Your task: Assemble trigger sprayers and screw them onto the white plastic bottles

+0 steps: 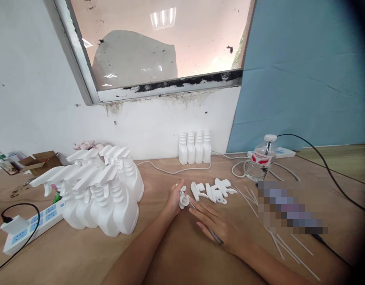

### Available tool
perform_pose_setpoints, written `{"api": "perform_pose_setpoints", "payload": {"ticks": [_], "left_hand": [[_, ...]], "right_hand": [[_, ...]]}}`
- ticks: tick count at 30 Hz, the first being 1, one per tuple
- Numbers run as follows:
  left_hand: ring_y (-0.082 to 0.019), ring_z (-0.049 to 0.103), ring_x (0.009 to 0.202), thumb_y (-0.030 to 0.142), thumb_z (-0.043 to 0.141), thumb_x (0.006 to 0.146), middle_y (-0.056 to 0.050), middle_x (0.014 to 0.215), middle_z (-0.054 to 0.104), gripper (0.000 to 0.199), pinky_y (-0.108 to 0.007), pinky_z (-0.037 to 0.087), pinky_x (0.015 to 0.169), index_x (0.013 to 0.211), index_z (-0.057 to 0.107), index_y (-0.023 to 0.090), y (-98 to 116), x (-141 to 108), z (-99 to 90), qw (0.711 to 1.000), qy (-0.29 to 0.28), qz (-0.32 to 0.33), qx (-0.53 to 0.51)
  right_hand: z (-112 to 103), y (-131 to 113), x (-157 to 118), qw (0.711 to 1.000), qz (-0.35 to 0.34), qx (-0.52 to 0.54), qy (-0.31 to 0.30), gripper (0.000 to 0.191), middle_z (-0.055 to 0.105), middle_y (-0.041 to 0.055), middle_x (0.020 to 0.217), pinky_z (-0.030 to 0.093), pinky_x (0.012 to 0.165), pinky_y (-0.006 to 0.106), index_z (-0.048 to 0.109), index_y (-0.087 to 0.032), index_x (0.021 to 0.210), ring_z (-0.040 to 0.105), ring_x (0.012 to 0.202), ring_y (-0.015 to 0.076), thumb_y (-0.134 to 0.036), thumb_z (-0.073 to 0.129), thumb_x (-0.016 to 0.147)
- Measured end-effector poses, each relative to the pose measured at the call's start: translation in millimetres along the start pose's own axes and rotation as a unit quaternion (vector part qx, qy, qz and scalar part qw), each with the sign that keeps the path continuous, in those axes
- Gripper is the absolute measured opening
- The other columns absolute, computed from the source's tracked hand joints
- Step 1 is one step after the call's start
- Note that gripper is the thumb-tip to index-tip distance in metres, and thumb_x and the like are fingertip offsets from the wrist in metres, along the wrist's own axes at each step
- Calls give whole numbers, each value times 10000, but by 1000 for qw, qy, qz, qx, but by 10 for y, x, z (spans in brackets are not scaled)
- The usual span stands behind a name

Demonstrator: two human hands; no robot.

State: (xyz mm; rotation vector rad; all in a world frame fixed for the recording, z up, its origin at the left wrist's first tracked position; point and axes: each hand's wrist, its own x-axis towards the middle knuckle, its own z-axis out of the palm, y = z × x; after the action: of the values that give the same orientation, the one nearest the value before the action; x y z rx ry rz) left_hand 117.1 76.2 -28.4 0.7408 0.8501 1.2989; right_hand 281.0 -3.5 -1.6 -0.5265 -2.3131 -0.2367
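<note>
With the white spray head (pixel 184 200) as the clock's centre, a power strip (pixel 50 217) lies just short of nine on the table (pixel 66 261), well apart, probably to leave elbow room. Between nine and ten, trigger bottles (pixel 102 198) stand upright in a tight cluster, noses turned roughly towards nine, an arrangement that presumably saves space. In the middle, the left hand (pixel 174 198) is closed round the spray head, its round opening turned to about four, which seems to give the other hand access. Small bottles (pixel 191 150) stand in a row past twelve, against the wall (pixel 140 130), apparently clear of both arms. The right hand (pixel 219 225), at four, pinches a slim metal tool (pixel 217 237) beneath extended fingers, its thin end near the opening; whether they touch I cannot tell. Loose white trigger parts (pixel 211 192) lie near, between two and three, seemingly for easy reach. Further off, a water bottle (pixel 261 158) stands at two, while thin tubes (pixel 292 253) lie scattered between three and four, likely within the right arm's range
</note>
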Motion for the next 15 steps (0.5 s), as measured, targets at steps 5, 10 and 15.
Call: {"api": "perform_pose_setpoints", "payload": {"ticks": [5,10,15], "left_hand": [[-84,455,448,645,617,682,43,554,510,488,-198,339,451,710,459,184,-36,66,-34,993,57,96,44],[-114,530,609,452,700,679,39,716,538,407,-209,405,598,870,433,212,-54,139,-88,979,85,147,113],[-152,533,837,215,714,662,-6,877,530,354,-241,392,790,924,476,213,-72,100,-75,954,96,194,207]], "right_hand": [[-165,222,-70,995,72,-2,64,417,580,126,1293,499,949,402,554,-188,1249,564,1172,232,-85,477,852],[-439,474,-188,977,178,-21,118,278,703,112,1069,513,879,423,671,-183,1055,659,997,267,-157,458,878],[-582,608,-283,942,305,-23,140,309,735,92,824,521,627,378,698,-200,952,692,696,260,-291,404,922]]}}
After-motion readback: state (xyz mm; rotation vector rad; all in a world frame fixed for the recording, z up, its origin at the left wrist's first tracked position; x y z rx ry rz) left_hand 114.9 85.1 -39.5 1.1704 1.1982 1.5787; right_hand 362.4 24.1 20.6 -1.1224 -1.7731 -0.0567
